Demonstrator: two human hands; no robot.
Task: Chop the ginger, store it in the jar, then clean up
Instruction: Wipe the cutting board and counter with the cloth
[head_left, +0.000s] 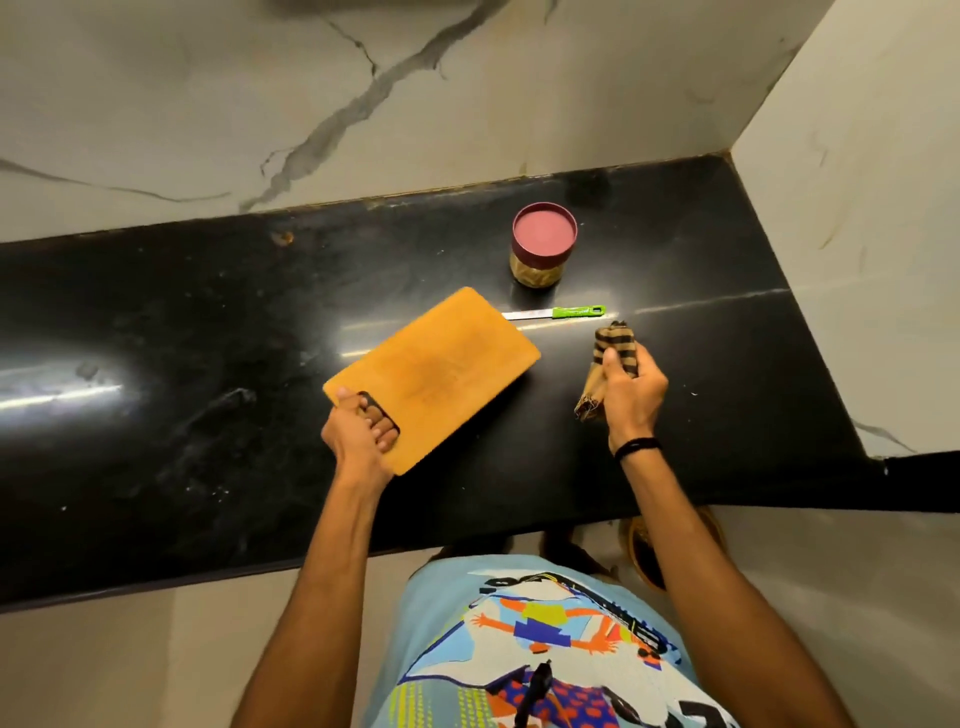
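Observation:
My left hand (358, 434) grips the orange cutting board (441, 374) by its handle slot, fingers through the hole, and the board is tilted up off the black counter. My right hand (631, 392) holds a bunched brown and black striped cloth (613, 345) just right of the board. A jar (543, 244) with a maroon lid on stands upright behind the board, chopped ginger showing through its lower wall. A knife with a green handle (563, 313) lies flat on the counter between the jar and the board.
The black stone counter (208, 338) runs left to right, with marble walls behind it and on the right (857, 182). Its front edge is close to my body. A basket-like brown object (644, 551) sits on the floor below the counter.

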